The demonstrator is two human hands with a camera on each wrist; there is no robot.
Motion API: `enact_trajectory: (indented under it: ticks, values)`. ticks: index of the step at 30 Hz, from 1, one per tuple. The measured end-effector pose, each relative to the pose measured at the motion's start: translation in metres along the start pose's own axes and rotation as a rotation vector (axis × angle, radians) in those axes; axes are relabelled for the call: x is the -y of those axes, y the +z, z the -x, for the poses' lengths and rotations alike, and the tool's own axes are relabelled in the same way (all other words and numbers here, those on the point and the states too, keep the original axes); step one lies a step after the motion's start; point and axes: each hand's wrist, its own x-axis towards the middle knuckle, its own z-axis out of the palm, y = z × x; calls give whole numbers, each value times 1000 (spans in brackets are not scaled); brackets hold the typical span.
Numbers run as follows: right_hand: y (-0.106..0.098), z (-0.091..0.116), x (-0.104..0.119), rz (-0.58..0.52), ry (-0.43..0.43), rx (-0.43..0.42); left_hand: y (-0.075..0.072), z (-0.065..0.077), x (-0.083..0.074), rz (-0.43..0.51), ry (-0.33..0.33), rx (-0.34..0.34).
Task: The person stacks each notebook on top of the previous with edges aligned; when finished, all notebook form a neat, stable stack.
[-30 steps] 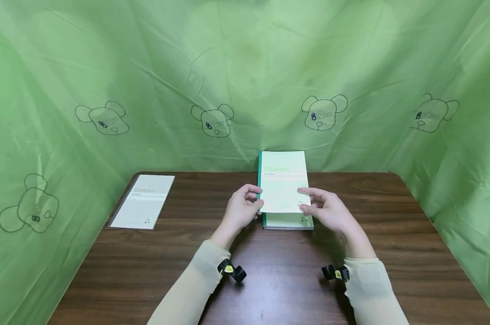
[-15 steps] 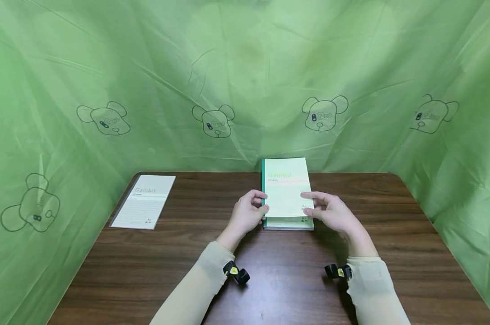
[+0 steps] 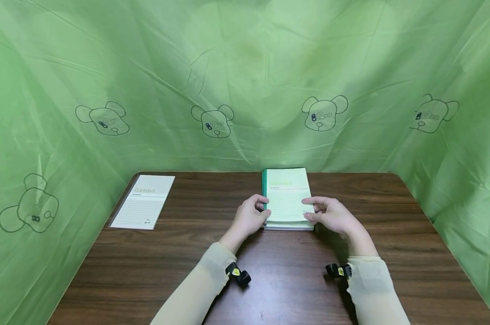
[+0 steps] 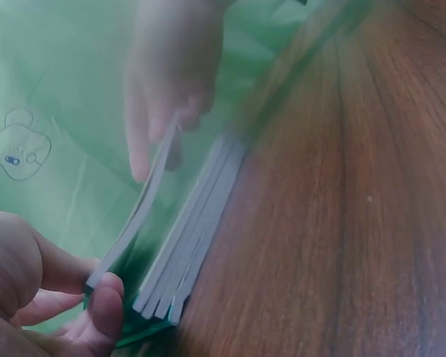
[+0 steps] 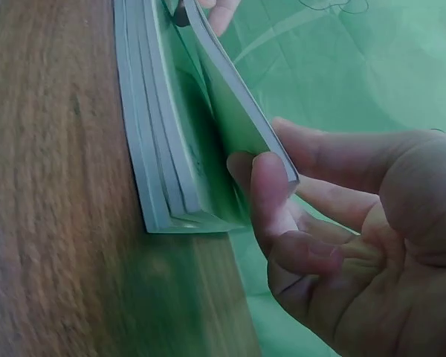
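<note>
A notebook (image 3: 287, 196) with a pale cover, a green spine and the word Gambit is held between both hands, just above a stack of notebooks (image 4: 189, 238). My left hand (image 3: 249, 217) pinches its left edge near the spine. On the opposite side, my right hand (image 3: 330, 214) pinches the right edge with thumb and fingers. In the right wrist view a wedge-shaped gap shows between the held notebook and the stack (image 5: 160, 134), several notebooks thick. The held notebook covers most of the stack in the head view.
A single Gambit notebook (image 3: 143, 203) with a dark spine lies at the left side of the brown wooden table (image 3: 212, 189). A green curtain (image 3: 265, 81) with mouse-like drawings hangs behind the table and along both sides.
The held notebook has come down and toward the near edge of the stack, covering more of it. Both hands moved with it, keeping their grip. The notebook at the left has not moved.
</note>
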Motion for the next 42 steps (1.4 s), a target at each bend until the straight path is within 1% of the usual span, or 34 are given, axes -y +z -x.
enact_trajectory:
  ticks: [2,3,6,9,16,21,25,29,36,40,42]
  values:
    - [-2,1,-1,7,0,19,0,1,-1,-22,-2,16]
    - [-2,1,-1,11,3,26,-1,1,-2,-47,-5,19]
    - [-5,1,-3,24,9,47,-1,2,-2,-112,2,18]
    - [-6,1,-5,39,11,48,-1,1,-1,-154,3,15]
    - [-5,0,-9,35,-11,45,-2,-2,2,-140,-19,52]
    - [-5,1,-12,46,10,23,-3,-2,2,-194,2,44]
    - [-5,2,-11,62,30,14,-3,0,0,-208,-6,51]
    - [-4,2,-10,68,40,13,-4,1,-2,-205,-24,54]
    - [-3,1,-10,81,55,14,-5,0,1,-206,-20,53]
    - [-1,-1,-12,93,77,12,-6,1,1,-180,-30,68]
    - [0,-1,-11,106,73,11,-6,1,1,-169,-33,74]
